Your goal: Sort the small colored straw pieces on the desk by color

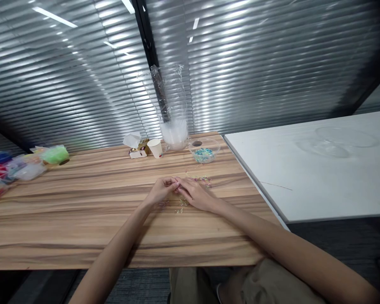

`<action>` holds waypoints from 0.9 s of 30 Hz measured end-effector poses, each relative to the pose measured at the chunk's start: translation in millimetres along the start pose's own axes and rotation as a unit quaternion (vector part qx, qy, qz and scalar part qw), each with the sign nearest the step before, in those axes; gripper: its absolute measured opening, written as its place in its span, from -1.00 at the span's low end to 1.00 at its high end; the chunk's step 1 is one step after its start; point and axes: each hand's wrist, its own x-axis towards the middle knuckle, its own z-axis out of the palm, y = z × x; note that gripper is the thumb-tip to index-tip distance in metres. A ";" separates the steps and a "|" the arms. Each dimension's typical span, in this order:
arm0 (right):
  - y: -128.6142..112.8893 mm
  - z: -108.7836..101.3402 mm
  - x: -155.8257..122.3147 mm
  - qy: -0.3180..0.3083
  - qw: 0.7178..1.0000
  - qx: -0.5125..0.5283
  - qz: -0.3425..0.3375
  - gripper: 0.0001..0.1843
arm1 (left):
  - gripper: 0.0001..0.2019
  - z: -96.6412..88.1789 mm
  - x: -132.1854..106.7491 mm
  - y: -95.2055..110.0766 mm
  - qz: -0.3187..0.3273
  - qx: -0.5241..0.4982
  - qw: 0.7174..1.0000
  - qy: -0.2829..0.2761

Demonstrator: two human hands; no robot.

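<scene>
Over the wooden table, my left hand and my right hand meet at the fingertips. Both are closed in a pinch, thumbs and forefingers together. Whatever lies between the fingers is too small to make out. Small yellowish bead-like bits are scattered on the wood just below the hands. Reddish-pink bits lie beyond my right hand. Farther back, a clear round bowl holds blue and teal pieces.
Behind stand a white paper cup, a tissue box and a tall clear bag of white cups. Colourful plastic packets lie at the left. A white table adjoins at right, bearing clear lids and a thin strand.
</scene>
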 end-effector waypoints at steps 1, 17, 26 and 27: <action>-0.2 -0.2 0.0 0.000 1.000 0.000 0.001 -0.56 | -0.65 -0.1 0.2 0.2 0.001 0.001 1.000 -0.002; -5.8 -5.7 0.2 -0.001 1.000 -0.024 0.001 -0.60 | -0.67 -22.0 -2.2 5.4 -0.028 -0.006 0.998 0.064; -3.6 -2.6 -0.2 0.001 0.999 -0.040 0.001 -0.60 | -0.71 -39.6 -8.9 14.4 -0.084 0.105 0.989 -0.067; -4.1 -2.9 -0.3 0.001 0.999 -0.041 0.002 -0.60 | -0.72 -41.5 -9.6 16.4 -0.085 0.115 0.987 -0.074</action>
